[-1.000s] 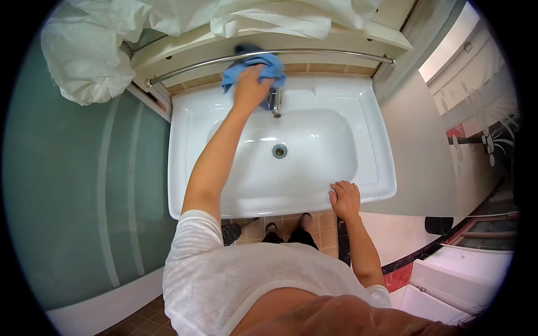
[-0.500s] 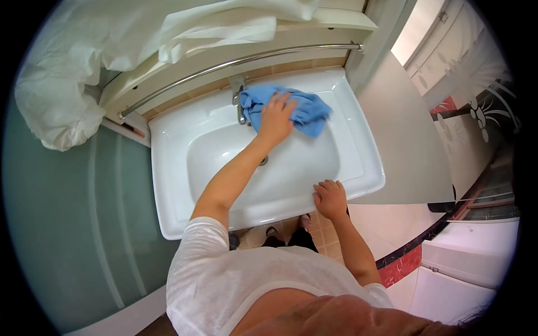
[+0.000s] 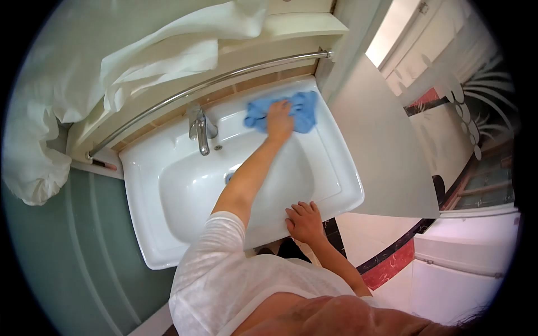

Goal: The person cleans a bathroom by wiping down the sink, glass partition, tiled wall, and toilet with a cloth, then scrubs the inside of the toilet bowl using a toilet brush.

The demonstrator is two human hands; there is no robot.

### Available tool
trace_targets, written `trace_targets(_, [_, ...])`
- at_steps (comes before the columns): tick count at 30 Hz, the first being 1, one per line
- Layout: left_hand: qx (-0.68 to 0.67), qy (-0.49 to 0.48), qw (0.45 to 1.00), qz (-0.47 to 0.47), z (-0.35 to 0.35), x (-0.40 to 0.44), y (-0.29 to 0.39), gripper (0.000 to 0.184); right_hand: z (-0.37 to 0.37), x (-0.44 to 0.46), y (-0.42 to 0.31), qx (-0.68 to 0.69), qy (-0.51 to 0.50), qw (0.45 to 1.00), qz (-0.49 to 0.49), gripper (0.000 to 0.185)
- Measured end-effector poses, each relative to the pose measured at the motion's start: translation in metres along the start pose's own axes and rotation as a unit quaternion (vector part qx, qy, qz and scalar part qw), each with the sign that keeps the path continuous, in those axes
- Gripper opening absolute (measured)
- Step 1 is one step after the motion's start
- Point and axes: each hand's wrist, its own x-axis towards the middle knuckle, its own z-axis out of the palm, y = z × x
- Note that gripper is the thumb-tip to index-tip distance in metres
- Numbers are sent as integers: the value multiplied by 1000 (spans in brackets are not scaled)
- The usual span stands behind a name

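A crumpled blue cloth (image 3: 305,115) lies on the back right corner of the white sink (image 3: 147,224). My left hand (image 3: 279,120) presses down on it from above, fingers curled into the fabric; the fingertips are partly blurred. My right hand (image 3: 306,222) rests on the sink's front rim, right of the middle, its fingers bent loosely over the edge and slightly apart, with nothing in them. Left of the cloth stands the chrome faucet (image 3: 203,134), its spout over the basin. Behind my left forearm the drain (image 3: 229,177) is partly hidden.
A chrome towel bar (image 3: 210,84) runs along the wall behind the sink, below a cream shelf (image 3: 297,31). White fabric (image 3: 162,61) hangs over that shelf at the left. Frosted glass (image 3: 95,224) borders the sink's left side, and a pale panel (image 3: 381,145) stands on its right.
My left hand has slid the cloth away from the faucet to the back right corner of the sink. My right hand stays on the front rim. The view has shifted and turned a little.
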Motion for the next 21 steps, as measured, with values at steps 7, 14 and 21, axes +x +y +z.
trace_targets(7, [76,-106,989,64,-13,-13,-9,42,2,1,2,-16,-8,1000,-19,27])
trace_targets(14, [169,-166,972,1,-77,-40,-52,62,1,2,2,-13,-8,1000,-26,27])
trace_targets(21, [207,-157,965,-18,-133,-71,-94,67,4,1,4,-26,-3,1000,-16,25])
